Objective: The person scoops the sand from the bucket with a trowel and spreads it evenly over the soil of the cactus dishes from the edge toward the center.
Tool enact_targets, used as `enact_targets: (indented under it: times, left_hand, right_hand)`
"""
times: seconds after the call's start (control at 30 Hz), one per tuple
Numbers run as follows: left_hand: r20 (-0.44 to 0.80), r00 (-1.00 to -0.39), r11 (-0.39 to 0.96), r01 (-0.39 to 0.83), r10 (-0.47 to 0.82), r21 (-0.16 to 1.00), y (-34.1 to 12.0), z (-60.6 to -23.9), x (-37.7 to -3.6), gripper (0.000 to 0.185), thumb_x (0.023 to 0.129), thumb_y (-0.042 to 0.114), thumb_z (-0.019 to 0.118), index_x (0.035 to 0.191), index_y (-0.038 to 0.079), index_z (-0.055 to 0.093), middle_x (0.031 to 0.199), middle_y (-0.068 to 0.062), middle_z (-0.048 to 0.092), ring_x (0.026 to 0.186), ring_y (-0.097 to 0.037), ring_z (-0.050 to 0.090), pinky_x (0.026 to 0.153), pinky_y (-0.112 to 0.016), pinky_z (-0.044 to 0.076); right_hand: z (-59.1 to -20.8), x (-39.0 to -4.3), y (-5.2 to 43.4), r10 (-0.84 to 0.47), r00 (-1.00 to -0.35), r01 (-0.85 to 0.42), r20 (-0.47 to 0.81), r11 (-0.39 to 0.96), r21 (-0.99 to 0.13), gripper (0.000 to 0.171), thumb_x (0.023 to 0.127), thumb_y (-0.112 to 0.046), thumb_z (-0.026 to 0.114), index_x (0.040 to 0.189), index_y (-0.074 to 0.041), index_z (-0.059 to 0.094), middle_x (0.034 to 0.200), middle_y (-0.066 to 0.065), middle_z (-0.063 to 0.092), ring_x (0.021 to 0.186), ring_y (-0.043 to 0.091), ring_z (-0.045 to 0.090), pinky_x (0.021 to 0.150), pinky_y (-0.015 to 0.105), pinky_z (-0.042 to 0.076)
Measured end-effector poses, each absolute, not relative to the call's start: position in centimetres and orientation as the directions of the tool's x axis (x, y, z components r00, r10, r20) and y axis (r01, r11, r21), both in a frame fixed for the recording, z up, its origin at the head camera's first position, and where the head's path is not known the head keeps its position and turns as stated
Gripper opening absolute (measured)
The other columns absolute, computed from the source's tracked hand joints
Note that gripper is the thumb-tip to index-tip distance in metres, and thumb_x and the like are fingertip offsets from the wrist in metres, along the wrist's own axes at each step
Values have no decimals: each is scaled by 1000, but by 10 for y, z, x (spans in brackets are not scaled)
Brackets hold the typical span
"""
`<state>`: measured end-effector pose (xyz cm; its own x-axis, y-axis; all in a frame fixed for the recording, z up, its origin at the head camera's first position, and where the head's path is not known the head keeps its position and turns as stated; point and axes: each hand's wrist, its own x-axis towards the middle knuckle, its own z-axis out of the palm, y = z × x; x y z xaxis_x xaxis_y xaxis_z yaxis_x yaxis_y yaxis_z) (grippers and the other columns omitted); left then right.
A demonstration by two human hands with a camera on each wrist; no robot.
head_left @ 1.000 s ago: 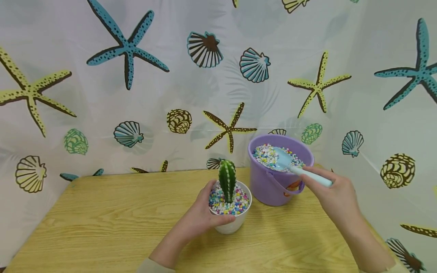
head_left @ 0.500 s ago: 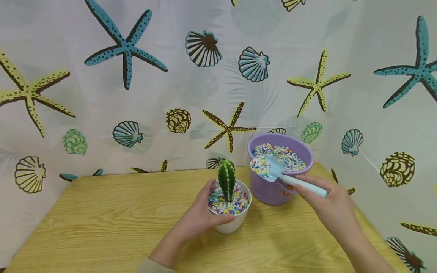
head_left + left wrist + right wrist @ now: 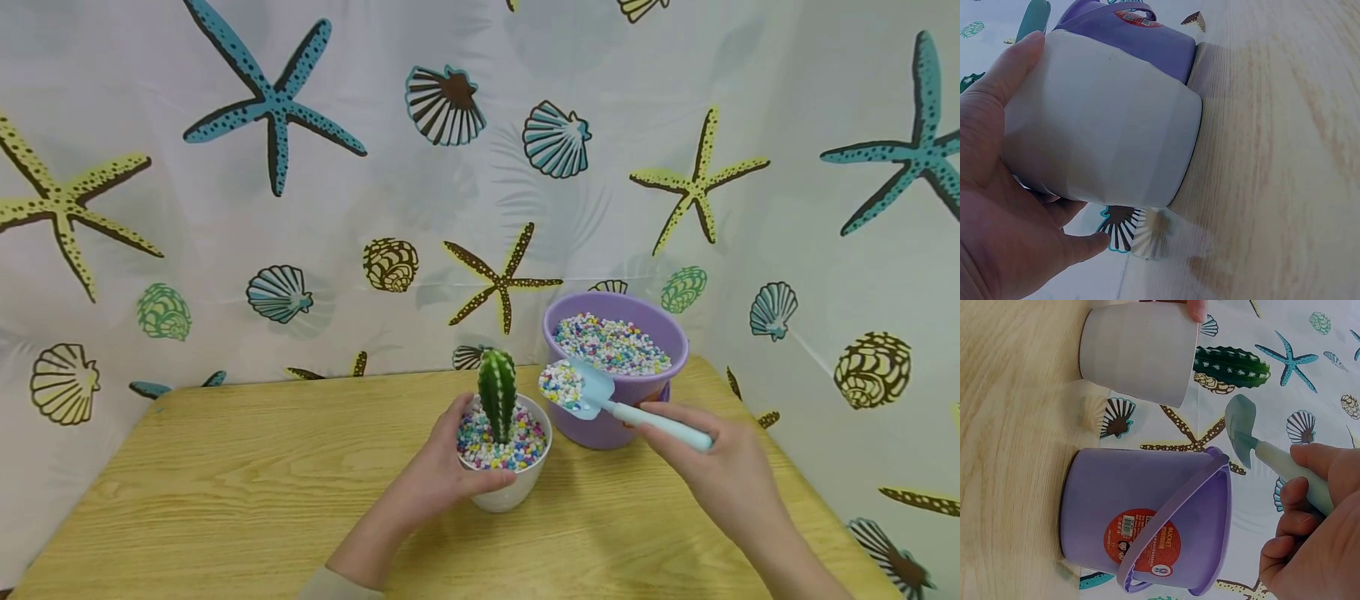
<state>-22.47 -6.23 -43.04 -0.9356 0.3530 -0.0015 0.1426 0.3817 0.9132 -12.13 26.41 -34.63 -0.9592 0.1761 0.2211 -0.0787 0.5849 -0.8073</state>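
Observation:
My left hand (image 3: 442,471) grips a white pot (image 3: 1104,119) by its rim and side, thumb toward the near edge. A green cactus (image 3: 498,396) stands in the pot amid multicoloured pebbles (image 3: 480,446). With my right hand (image 3: 720,467) I hold a light-blue scoop (image 3: 596,387) by its handle (image 3: 1291,469). White, yellow and blue pebbles fill its blade, which is in the air between the bucket's rim and the pot. The purple bucket (image 3: 1116,494), behind and right of the pot, contains more of these pebbles (image 3: 611,342).
Everything stands on a wood-grain table (image 3: 225,483). A white curtain (image 3: 337,208) printed with starfish and shells hangs along its back and right side. The bucket's handle (image 3: 1172,512) hangs down its side, over a red label (image 3: 1141,540).
The scoop has come up out of the bucket loaded with pebbles and moved left and toward me, past the bucket's rim. The left hand and pot stay in place.

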Motion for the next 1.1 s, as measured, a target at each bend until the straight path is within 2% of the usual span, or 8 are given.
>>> enact_targets:
  times: [0.23,0.5,0.87,1.1]
  left_hand:
    - [-5,-936,377,137,352,916,-61,-431,-224,130,81,44,101,177,14,18,173,-22,33,154,-43,41,125,-64,35]
    - [19,-932,350,155,362,924,-62,-431,-224,131,81,41,101,177,12,17,174,-22,31,156,-43,38,126,-63,34]
    - [9,-931,345,144,364,928,-63,-430,-224,131,82,42,101,177,14,16,175,-22,29,158,-43,36,127,-64,32]
    - [13,-931,346,149,366,926,-62,-431,-224,130,81,41,101,177,14,17,173,-23,30,157,-43,36,127,-64,32]
  right_hand:
    - [-353,-117,258,148,-962,-94,227,603,-792,30,100,-50,83,126,-34,85,121,-8,80,93,21,66,71,30,56]
    - [-361,-116,252,113,-968,-111,222,602,-791,27,98,-48,85,123,-36,85,126,-11,79,102,19,71,78,29,60]
    - [-367,-118,245,79,-952,-173,297,662,-729,23,98,-39,87,121,-33,86,123,-11,80,101,13,72,79,28,59]
    - [-368,-118,242,62,-934,-196,352,735,-649,22,98,-37,88,120,-35,86,121,-12,80,103,11,71,83,35,58]
